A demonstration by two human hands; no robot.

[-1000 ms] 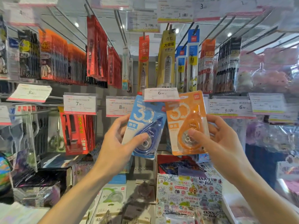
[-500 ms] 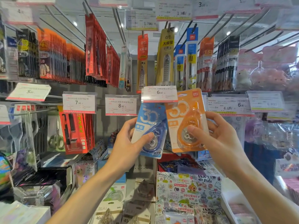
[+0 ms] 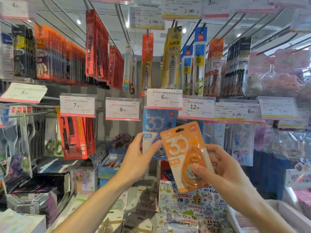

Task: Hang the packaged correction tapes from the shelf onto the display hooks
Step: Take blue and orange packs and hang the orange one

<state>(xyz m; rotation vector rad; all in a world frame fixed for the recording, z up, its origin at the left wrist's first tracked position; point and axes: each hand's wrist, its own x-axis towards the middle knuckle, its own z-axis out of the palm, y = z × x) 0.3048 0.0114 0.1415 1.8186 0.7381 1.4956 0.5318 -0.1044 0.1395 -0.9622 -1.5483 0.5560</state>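
A stationery shop is showing here: white price tags in clear plastic holders [image 3: 77,105] are hanging off long metal display hooks [image 3: 121,22], red carded pen packs [image 3: 96,46] are dangling in rows, and boxed colourful goods [image 3: 85,179] are crowding the lower shelf.

One view only, head-worn, wide-angle. It looks forward and slightly up from chest-to-face height, straight at a shop display wall. Edges bow outward: hook rails at top fan apart, side racks lean in. Very near the display; both forearms enter from the bottom edge and reach into mid-frame. Left hand [image 3: 139,158] sits just left of centre, right hand [image 3: 225,172] lower and right of centre, closer to the lens. Price tag row [image 3: 164,99] crosses at mid-height, roughly at eye level. Lower shelf boxes [image 3: 190,207] fill the bottom centre, seen from above. Ceiling lights show between the upper racks. No second view to compare.
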